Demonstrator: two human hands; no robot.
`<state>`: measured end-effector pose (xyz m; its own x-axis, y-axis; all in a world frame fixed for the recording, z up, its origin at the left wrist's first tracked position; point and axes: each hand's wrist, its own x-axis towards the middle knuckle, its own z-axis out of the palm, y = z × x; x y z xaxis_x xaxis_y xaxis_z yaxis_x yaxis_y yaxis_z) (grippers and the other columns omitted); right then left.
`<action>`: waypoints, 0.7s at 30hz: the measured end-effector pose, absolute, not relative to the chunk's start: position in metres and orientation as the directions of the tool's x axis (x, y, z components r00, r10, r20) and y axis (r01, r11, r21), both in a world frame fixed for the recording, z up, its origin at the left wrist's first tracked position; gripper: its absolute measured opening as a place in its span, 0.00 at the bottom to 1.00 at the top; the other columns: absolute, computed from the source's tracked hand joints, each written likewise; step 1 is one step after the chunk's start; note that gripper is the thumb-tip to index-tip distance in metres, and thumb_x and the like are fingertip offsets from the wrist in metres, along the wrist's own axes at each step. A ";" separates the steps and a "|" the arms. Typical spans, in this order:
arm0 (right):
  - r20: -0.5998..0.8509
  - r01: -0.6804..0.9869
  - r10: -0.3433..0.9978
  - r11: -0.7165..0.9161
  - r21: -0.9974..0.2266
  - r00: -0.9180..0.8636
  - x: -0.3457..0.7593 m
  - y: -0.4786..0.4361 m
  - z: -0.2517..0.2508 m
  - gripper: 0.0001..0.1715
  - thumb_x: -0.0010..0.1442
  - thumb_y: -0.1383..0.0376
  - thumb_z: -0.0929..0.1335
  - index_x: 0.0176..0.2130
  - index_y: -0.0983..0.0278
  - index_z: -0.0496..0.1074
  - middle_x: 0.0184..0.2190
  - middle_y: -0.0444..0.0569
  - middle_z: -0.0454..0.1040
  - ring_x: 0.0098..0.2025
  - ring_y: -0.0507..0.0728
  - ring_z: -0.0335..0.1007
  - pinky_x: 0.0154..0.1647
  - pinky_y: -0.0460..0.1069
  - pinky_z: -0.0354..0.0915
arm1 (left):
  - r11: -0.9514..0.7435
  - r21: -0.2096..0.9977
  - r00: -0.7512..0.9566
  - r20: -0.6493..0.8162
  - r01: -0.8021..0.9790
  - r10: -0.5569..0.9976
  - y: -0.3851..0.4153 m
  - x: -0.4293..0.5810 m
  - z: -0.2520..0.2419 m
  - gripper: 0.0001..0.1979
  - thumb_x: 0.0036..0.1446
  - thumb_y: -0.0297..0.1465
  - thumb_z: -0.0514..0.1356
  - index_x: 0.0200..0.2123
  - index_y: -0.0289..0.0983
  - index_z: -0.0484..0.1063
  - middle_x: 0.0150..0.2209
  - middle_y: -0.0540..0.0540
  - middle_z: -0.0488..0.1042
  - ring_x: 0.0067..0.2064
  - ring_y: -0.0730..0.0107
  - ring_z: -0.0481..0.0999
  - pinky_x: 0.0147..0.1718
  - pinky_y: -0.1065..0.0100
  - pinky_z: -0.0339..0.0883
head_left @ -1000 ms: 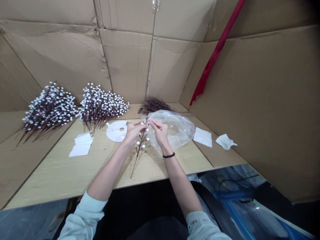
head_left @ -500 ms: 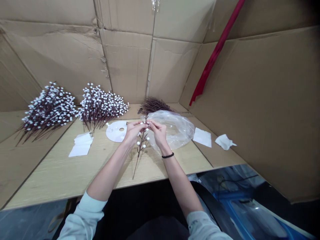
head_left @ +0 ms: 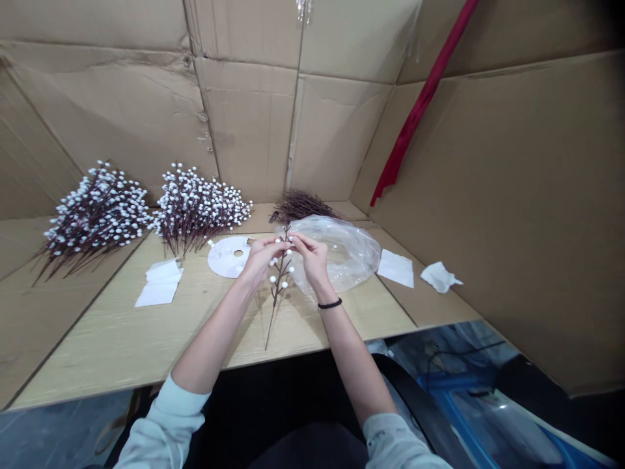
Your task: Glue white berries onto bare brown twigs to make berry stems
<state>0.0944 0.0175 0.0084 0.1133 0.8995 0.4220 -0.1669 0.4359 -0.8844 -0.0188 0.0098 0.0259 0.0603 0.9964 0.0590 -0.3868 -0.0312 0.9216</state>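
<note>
A thin dark stem with white berries (head_left: 279, 277) hangs down from between my hands, its lower tip pointing toward the table. My left hand (head_left: 261, 258) and my right hand (head_left: 312, 257) pinch its upper part, and my fingers hide some of the top. A clear plastic bag (head_left: 342, 254) lies crumpled just beyond my right hand. Close to my left hand lies a white disc with a central hole (head_left: 227, 257). A black band circles my right wrist.
Two large bundles of white-berried stems (head_left: 97, 212) (head_left: 198, 210) and a bunch of bare dark twigs (head_left: 303, 206) lie at the back of the wooden table (head_left: 112, 345). White papers (head_left: 159, 285) (head_left: 396, 268) and a crumpled tissue (head_left: 439, 277) lie nearby. Cardboard walls surround it.
The lower end of the berry stem has swung to the right as my fingers turn it. My hands have shifted only slightly.
</note>
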 end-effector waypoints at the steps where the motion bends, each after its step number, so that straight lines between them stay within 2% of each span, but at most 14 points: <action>1: 0.434 -0.137 0.893 0.447 -0.884 0.117 0.095 0.018 0.008 0.15 0.46 0.57 0.69 0.31 0.63 0.77 0.34 0.48 0.77 0.38 0.56 0.71 0.40 0.52 0.68 | -0.019 0.920 0.078 0.053 -0.391 0.996 0.010 -0.020 0.026 0.10 0.31 0.27 0.66 0.23 0.31 0.72 0.22 0.49 0.71 0.23 0.79 0.66 0.23 0.75 0.56; 7: 0.501 -0.047 0.861 0.506 -0.861 0.085 0.098 0.019 0.009 0.13 0.49 0.58 0.68 0.33 0.63 0.76 0.34 0.48 0.77 0.39 0.56 0.71 0.43 0.52 0.66 | 0.031 0.893 0.113 0.022 -0.449 0.993 0.015 -0.024 0.025 0.13 0.36 0.29 0.65 0.31 0.34 0.72 0.27 0.48 0.73 0.26 0.78 0.69 0.25 0.75 0.59; 13: 0.555 -0.027 0.829 0.557 -0.830 0.069 0.093 0.015 0.010 0.10 0.50 0.62 0.67 0.32 0.63 0.76 0.33 0.47 0.77 0.37 0.55 0.71 0.44 0.50 0.65 | 0.048 0.886 0.157 0.028 -0.462 0.987 0.019 -0.027 0.022 0.10 0.38 0.31 0.65 0.28 0.34 0.73 0.26 0.48 0.72 0.26 0.77 0.69 0.22 0.76 0.57; 17: 0.521 -0.029 0.852 0.522 -0.852 0.048 0.093 0.013 0.012 0.12 0.49 0.60 0.68 0.32 0.64 0.76 0.33 0.48 0.77 0.36 0.55 0.71 0.39 0.50 0.67 | 0.038 0.896 0.130 0.022 -0.443 0.991 0.018 -0.029 0.022 0.11 0.37 0.31 0.66 0.28 0.34 0.73 0.27 0.48 0.73 0.26 0.78 0.68 0.23 0.76 0.57; 21: 0.475 0.075 0.855 0.470 -0.880 0.209 0.115 0.017 0.010 0.17 0.49 0.56 0.67 0.32 0.66 0.76 0.32 0.51 0.77 0.33 0.55 0.71 0.29 0.48 0.67 | 0.053 0.901 0.117 -0.003 -0.430 0.993 0.022 -0.034 0.021 0.10 0.35 0.29 0.66 0.26 0.33 0.73 0.26 0.48 0.72 0.25 0.79 0.68 0.22 0.76 0.55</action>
